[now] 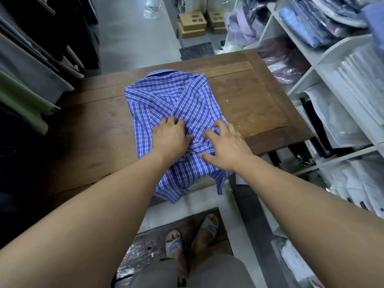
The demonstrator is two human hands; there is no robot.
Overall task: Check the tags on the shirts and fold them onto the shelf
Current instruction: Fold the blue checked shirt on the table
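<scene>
I see the blue checked shirt [166, 96] lying on the wooden bench [259, 104], collar at the far end and one sleeve folded on a slant across its body. Its hem end hangs over the near edge of the bench.

My left grip [170, 136] lies palm down on the middle of the shirt with the fingers bent so the tips are hidden in the cloth. I cannot tell whether it pinches a fold or only presses.

My right grip [226, 146] is just beside it, unclenched, with fingers spread and arched and the fingertips and thumb pressing on the fabric near its right edge. A bunched fold runs between the two.

To the right stands a white shelf [311, 59] whose compartments hold bagged shirts [342, 125]. Hanging clothes [31, 69] fill the left side. Cardboard boxes [192, 23] sit on the floor beyond the bench. Below, sandalled feet [172, 244] stand on a dark mat [149, 242].
</scene>
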